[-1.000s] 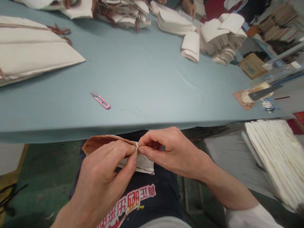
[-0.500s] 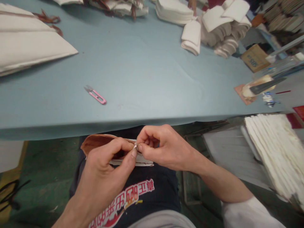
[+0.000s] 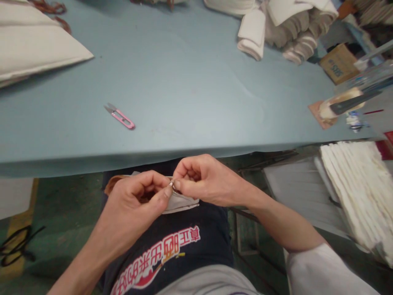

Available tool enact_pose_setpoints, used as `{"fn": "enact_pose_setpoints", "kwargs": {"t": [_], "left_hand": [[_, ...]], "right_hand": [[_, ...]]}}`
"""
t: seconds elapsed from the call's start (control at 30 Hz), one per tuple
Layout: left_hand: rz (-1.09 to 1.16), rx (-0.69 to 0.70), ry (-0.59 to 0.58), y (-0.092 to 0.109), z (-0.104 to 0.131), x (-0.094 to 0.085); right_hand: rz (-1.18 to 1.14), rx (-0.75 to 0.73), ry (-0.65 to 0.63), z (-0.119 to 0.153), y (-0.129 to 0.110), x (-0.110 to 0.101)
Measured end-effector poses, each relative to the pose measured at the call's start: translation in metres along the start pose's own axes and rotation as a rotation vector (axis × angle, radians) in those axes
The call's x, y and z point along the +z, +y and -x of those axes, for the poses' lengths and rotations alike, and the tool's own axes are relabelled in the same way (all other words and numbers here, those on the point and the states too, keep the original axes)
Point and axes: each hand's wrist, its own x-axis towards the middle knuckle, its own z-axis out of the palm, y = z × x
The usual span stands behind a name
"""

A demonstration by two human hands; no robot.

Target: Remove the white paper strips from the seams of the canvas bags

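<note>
Pinching the upper edge of the cloth (image 3: 181, 203) between thumb and forefinger of the left hand (image 3: 135, 200). Pinching at nearly the same spot with thumb and forefinger of the right hand (image 3: 211, 182), and curling the other right fingers in toward the palm. Meeting tip to tip, or almost, around a small light bit too tiny to make out. Holding the cloth, white and, toward its left end, brown, above a dark garment (image 3: 170, 254), just off the near edge of the tabletop (image 3: 190, 94). Seeing snips (image 3: 123, 119) lying left of the middle, toward the near edge, pink handle toward the near right corner. Seeing a pale bag (image 3: 39, 49) lying toward the left edge, white pieces (image 3: 251, 35) piled toward the far right corner, and a dark tool (image 3: 353, 102) lying at the right edge. Seeing white strips (image 3: 356, 196) stacked below the near right corner.
</note>
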Motion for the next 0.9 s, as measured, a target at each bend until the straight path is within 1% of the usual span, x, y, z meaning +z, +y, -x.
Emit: {"fn": "enact_pose_setpoints", "kwargs": {"t": [0.1,0.23,0.37,0.5,0.6,0.7,0.8,0.9], "left_hand": [[-0.099,0.112,0.013,0.008,0.001,-0.003],[-0.215,0.229,0.003,0.011,0.0,-0.005],[-0.274,0.242,-0.013,0.011,0.002,-0.006],[-0.257,0.222,0.038,0.01,0.003,-0.004],[-0.213,0.203,0.067,0.01,0.002,-0.001],[-0.128,0.137,0.074,0.007,0.0,0.001],[-0.007,0.039,0.049,-0.003,-0.002,0.0],[0.069,-0.026,0.008,-0.009,-0.002,-0.003]], "right_hand": [[0.159,-0.098,0.021,0.004,-0.007,0.001],[0.34,-0.192,0.064,0.008,-0.012,0.003],[0.435,-0.22,0.119,0.009,-0.012,0.007],[0.465,-0.207,0.157,0.009,-0.011,0.01],[0.419,-0.19,0.147,0.008,-0.011,0.009],[0.259,-0.13,0.09,0.004,-0.008,0.007],[0.063,-0.063,0.037,-0.001,-0.004,0.005],[-0.064,-0.027,-0.006,-0.006,0.001,0.003]]}}
